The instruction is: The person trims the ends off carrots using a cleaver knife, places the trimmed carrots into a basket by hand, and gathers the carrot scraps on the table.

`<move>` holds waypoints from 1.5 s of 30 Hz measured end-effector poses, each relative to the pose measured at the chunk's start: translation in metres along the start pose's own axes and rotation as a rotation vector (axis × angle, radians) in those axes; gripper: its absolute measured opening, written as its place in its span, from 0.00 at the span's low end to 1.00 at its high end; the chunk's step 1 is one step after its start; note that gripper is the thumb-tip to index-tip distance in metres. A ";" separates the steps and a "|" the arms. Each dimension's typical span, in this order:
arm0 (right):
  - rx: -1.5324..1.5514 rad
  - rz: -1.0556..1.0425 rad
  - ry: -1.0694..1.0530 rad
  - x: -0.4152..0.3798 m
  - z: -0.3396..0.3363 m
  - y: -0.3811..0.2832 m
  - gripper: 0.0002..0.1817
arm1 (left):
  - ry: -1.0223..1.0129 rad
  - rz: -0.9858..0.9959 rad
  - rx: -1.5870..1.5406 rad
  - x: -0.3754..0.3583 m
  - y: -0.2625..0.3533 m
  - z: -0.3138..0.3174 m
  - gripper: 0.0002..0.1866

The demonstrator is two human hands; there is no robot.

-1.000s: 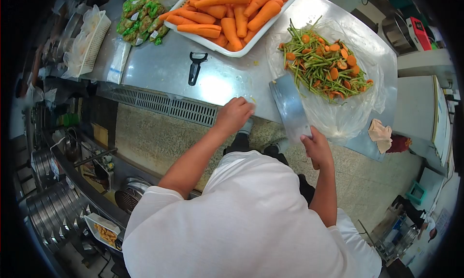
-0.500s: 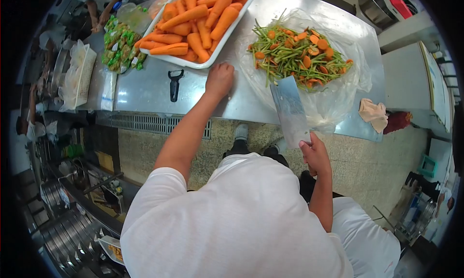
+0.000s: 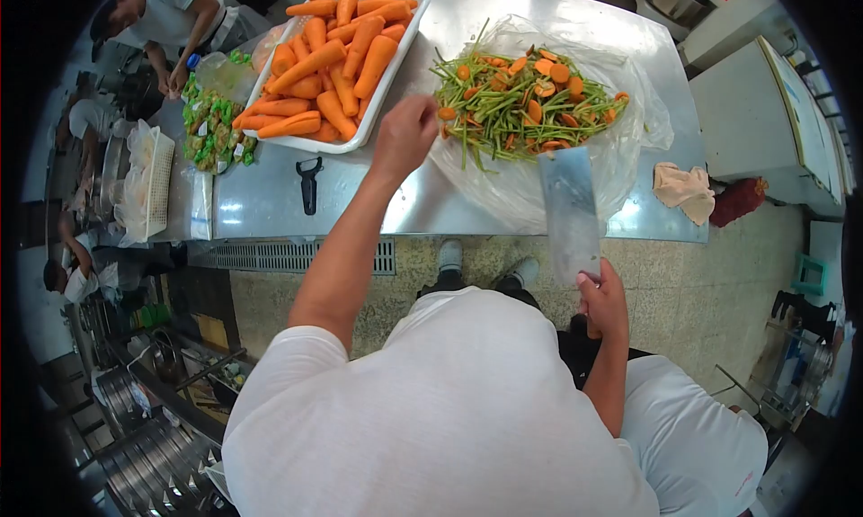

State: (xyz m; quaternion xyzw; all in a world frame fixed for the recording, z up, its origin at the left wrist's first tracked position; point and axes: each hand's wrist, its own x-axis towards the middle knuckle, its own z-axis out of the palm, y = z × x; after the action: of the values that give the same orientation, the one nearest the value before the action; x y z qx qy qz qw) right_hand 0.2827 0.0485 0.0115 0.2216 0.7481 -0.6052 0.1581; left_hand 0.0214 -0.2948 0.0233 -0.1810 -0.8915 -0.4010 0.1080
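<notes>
My right hand (image 3: 604, 303) is closed round the handle of a cleaver (image 3: 570, 211). The broad blade points away from me, its far end at the near edge of a pile of cut green stems and carrot slices (image 3: 530, 103). That pile lies on a clear plastic sheet (image 3: 503, 189). My left hand (image 3: 406, 138) is over the table between the pile and a white tray (image 3: 364, 139) heaped with whole peeled carrots (image 3: 337, 67). Its fingers are curled closed, and whatever may be inside them is hidden.
A black peeler (image 3: 309, 186) lies on the steel table (image 3: 261, 198). Green-wrapped packages (image 3: 211, 126) sit left of the tray. A crumpled cloth (image 3: 683, 191) is at the right edge. Another person (image 3: 175, 22) stands at the far left; someone in white trousers (image 3: 692, 427) is close on my right.
My left hand has risen from the table beside the tray and moved slightly up toward the pile. The cleaver has shifted right and now stands more upright in view. The camera view has moved too.
</notes>
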 end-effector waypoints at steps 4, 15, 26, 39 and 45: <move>0.068 -0.027 0.041 0.013 -0.006 0.002 0.20 | -0.144 0.421 0.013 0.026 -0.001 0.019 0.20; -0.350 -0.342 -0.374 0.080 0.109 -0.036 0.14 | 0.282 -0.413 -0.418 -0.089 -0.058 -0.104 0.11; -0.752 -0.442 -0.455 0.102 0.232 -0.044 0.16 | 0.609 -0.587 -0.311 -0.191 -0.077 -0.185 0.13; -0.604 -0.589 -0.393 0.061 0.131 -0.082 0.11 | 0.894 -0.334 -0.309 -0.164 -0.086 -0.235 0.13; -0.241 -0.185 0.100 0.046 0.054 -0.074 0.10 | 0.590 -0.287 -0.501 -0.111 -0.079 -0.168 0.12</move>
State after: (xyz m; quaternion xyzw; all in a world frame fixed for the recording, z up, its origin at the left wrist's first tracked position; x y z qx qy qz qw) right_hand 0.2036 -0.0100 0.0383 0.1609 0.8394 -0.5114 0.0897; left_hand 0.0984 -0.4955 0.0424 0.0473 -0.7132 -0.6514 0.2545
